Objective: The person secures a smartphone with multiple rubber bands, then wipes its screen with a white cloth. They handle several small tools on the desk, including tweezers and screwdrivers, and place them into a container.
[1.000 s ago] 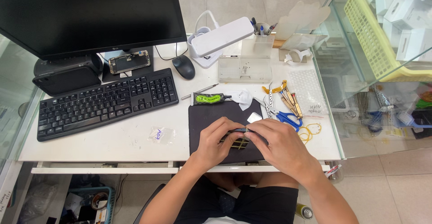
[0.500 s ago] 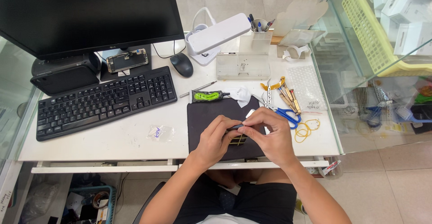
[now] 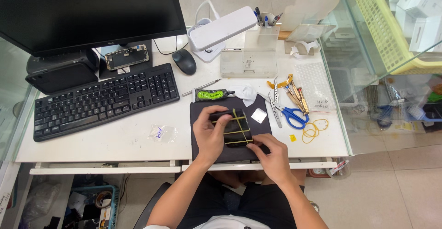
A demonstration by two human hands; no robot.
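Observation:
A black phone [image 3: 234, 128] lies on a dark work mat [image 3: 264, 125] near the front edge of the white desk [image 3: 115, 141]. Several yellow rubber bands cross the phone. My left hand [image 3: 209, 134] grips the phone's left side, thumb on its top edge. My right hand [image 3: 269, 150] pinches the phone's lower right corner, where a band runs. A small white square [image 3: 259, 115] sits on the mat just right of the phone.
Blue scissors [image 3: 291, 115], tweezers and small tools lie right of the mat, with loose yellow rubber bands [image 3: 313, 130]. A green-labelled glue tube [image 3: 213, 94] lies behind the mat. A keyboard [image 3: 103, 100], mouse [image 3: 184, 61], monitor [image 3: 87, 10] and white lamp [image 3: 221, 28] stand further back.
My right hand has come down from the phone's upper right to its lower right corner. The phone now shows more fully, with bands stretched across it.

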